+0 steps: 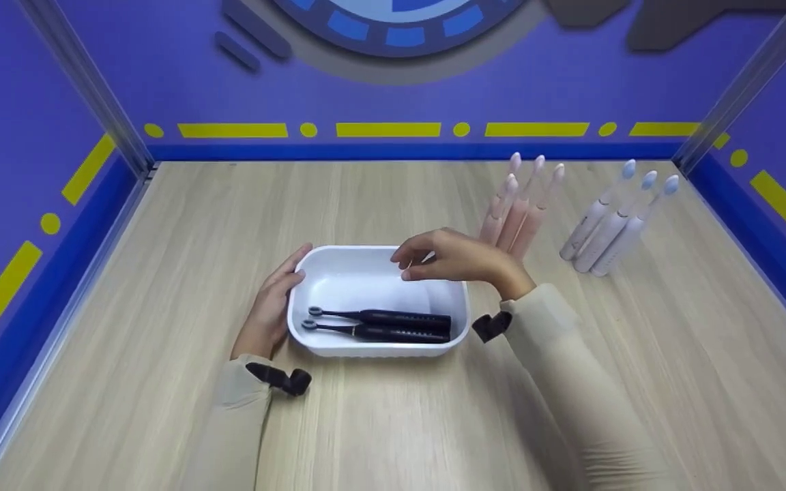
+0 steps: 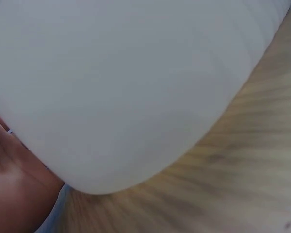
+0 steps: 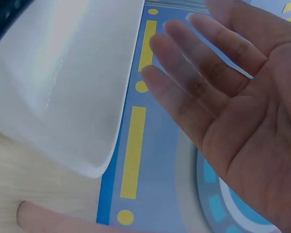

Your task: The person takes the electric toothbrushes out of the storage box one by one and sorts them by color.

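A white plastic tub point(image 1: 345, 286) stands on the table with two black electric toothbrushes, one point(image 1: 400, 318) lying just behind the other point(image 1: 400, 333), along its near side. My left hand point(image 1: 271, 307) grips the tub's left end, thumb at the rim and fingers along the outer wall. In the left wrist view the tub's wall point(image 2: 126, 97) hides most of that hand. Over the tub's back right part hovers my right hand point(image 1: 458, 258), fingers loosely bent and holding nothing. The right wrist view shows its palm point(image 3: 252, 126) bare, beside the tub wall point(image 3: 87, 97).
Several pink electric toothbrushes point(image 1: 519, 221) stand upright behind my right hand. Farther right are three pale ones with blue heads point(image 1: 601, 235). Blue panels with yellow marks point(image 1: 387, 129) border the wooden table point(image 1: 229, 204) at the back and both sides.
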`<state>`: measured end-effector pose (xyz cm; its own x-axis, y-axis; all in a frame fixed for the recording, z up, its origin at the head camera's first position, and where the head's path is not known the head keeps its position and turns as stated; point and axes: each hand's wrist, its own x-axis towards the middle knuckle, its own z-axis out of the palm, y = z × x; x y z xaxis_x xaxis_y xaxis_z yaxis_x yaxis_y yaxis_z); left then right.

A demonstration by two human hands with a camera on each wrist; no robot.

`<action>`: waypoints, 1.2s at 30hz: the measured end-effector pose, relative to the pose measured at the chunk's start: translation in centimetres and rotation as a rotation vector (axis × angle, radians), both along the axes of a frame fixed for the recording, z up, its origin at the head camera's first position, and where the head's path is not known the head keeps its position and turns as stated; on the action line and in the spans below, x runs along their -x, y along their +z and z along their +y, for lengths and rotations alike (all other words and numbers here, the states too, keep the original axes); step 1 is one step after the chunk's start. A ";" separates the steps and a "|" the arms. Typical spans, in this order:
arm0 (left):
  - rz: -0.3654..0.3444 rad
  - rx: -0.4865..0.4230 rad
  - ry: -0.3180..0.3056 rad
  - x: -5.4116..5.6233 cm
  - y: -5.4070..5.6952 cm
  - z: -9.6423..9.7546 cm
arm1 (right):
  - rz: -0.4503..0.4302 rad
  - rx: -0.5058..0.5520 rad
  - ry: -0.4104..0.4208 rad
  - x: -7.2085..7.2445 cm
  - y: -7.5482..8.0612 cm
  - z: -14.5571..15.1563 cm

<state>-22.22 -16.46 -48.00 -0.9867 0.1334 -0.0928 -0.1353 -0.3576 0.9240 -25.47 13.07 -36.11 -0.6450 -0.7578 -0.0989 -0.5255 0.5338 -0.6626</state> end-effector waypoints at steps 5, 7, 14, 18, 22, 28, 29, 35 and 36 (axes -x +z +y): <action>0.006 -0.014 0.003 0.1 0.0 0.1 | -0.017 -0.097 0.060 0.3 0.0 -1.0; 0.011 -0.014 0.003 0.1 0.0 0.1 | -0.031 -0.141 0.073 0.4 -0.1 -1.5; 0.019 -0.018 -0.001 0.0 0.0 0.0 | -0.073 -0.212 0.112 0.5 -0.2 -3.1; 0.018 -0.012 0.004 0.0 0.0 0.0 | -0.088 -0.224 0.122 0.7 -0.7 -3.7; 0.012 -0.007 0.007 0.0 0.0 0.1 | -0.118 -0.239 0.131 1.0 -1.4 -4.0; 0.003 -0.018 0.006 0.0 0.0 0.1 | -0.172 -0.290 0.114 1.5 -2.1 -4.6; 0.000 -0.019 0.010 0.0 0.0 0.1 | -0.184 -0.293 0.111 1.5 -2.2 -4.8; 0.009 0.003 0.006 -0.1 0.1 0.1 | -0.241 -0.321 0.122 1.8 -3.1 -5.3; 0.011 0.011 0.003 -0.1 0.1 0.0 | -0.247 -0.331 0.123 1.7 -3.2 -5.3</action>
